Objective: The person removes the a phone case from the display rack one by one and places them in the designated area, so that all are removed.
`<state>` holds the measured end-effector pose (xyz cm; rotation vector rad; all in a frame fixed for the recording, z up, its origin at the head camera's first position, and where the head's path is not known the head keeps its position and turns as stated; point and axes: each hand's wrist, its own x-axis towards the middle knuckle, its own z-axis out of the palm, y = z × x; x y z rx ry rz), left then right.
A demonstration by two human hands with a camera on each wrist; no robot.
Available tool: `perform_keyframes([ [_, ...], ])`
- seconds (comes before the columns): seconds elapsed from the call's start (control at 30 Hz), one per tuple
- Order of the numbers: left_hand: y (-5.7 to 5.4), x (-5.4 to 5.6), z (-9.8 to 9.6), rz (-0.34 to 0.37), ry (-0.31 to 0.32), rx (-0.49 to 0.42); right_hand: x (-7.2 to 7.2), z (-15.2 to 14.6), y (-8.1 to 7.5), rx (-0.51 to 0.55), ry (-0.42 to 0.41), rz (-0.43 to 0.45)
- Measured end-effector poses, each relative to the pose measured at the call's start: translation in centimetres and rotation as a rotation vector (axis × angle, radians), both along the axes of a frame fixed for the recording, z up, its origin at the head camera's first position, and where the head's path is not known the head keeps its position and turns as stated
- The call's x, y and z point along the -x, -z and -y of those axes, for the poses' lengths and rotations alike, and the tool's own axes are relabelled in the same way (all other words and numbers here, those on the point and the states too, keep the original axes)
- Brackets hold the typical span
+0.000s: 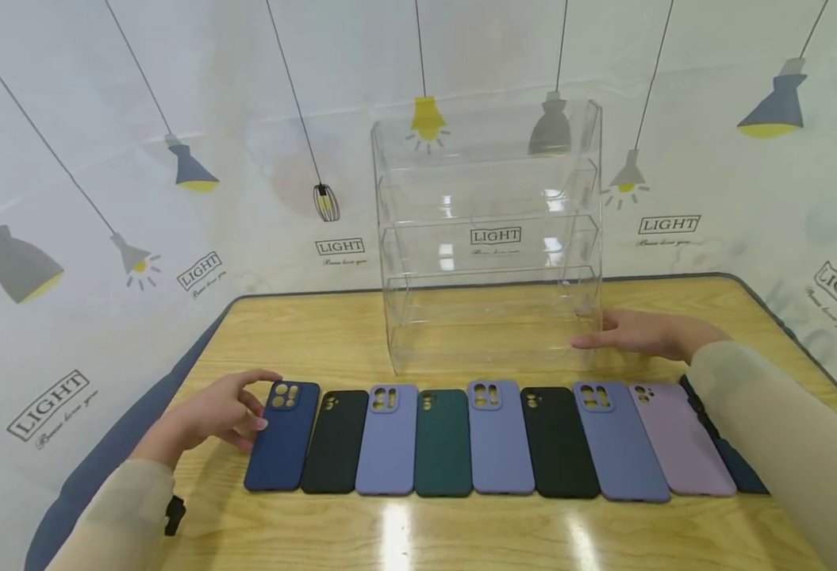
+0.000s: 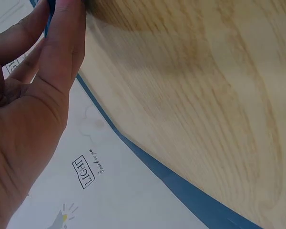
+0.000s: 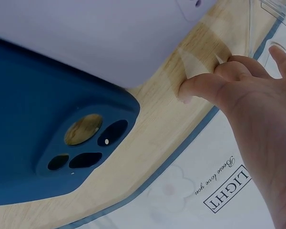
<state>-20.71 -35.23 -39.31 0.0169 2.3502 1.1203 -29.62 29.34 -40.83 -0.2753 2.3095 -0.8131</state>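
A row of phone cases lies on the wooden table point(image 1: 304, 333), their camera cutouts toward the back. My left hand point(image 1: 218, 408) pinches the navy phone case point(image 1: 284, 444) at the row's left end; a sliver of its blue edge shows between the fingers in the left wrist view. Behind the row stands a clear acrylic tiered rack point(image 1: 493, 317). Against its lower right side rests my right hand point(image 1: 639, 331), fingers fairly straight and no phone case in them. Beneath the right forearm lies a dark blue phone case point(image 3: 62, 143), partly covered by the sleeve in the head view.
From left to right after the navy one come black point(image 1: 335, 444), lavender point(image 1: 388, 448), green point(image 1: 443, 448), lavender point(image 1: 501, 444), black point(image 1: 559, 448), blue-lavender point(image 1: 623, 448) and pink-lilac point(image 1: 682, 444) cases. A white lamp-printed cloth point(image 1: 282, 262) hangs around the table.
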Motion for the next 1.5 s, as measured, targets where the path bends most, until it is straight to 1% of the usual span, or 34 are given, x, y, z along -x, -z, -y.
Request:
perform_keyframes([
  [0.3, -0.1, -0.4, 0.1, 0.003, 0.008, -0.009, -0.2, 0.1, -0.1, 0.0, 0.001, -0.007],
  [0.57, 0.4, -0.5, 0.3, -0.02, 0.021, 0.001, -0.2, 0.2, -0.1, 0.007, -0.006, 0.002],
  [0.8, 0.4, -0.5, 0.2, -0.021, -0.009, 0.022, -0.1, 0.2, 0.0, 0.014, -0.007, -0.003],
  [1.03, 0.2, -0.4, 0.4, -0.023, 0.01, 0.024, -0.2, 0.3, -0.6, 0.005, -0.007, -0.013],
  [1.1, 0.1, -0.3, 0.2, -0.027, 0.023, 0.042, -0.2, 0.4, -0.8, -0.005, -0.016, -0.022],
  [1.2, -0.4, -0.1, -0.1, -0.052, 0.053, 0.11, 0.1, 0.5, -1.0, -0.039, -0.039, -0.062],
  [1.3, -1.2, 0.3, -0.7, -0.101, 0.093, 0.206, 0.4, 0.5, -1.1, -0.091, -0.086, -0.135],
  [1.4, -2.7, 1.1, -1.3, -0.159, 0.143, 0.295, 0.6, 0.4, -1.8, -0.117, -0.13, -0.18],
  [1.5, -4.6, 2.3, -2.3, -0.228, 0.18, 0.357, 0.8, 0.1, -3.2, -0.134, -0.158, -0.188],
])
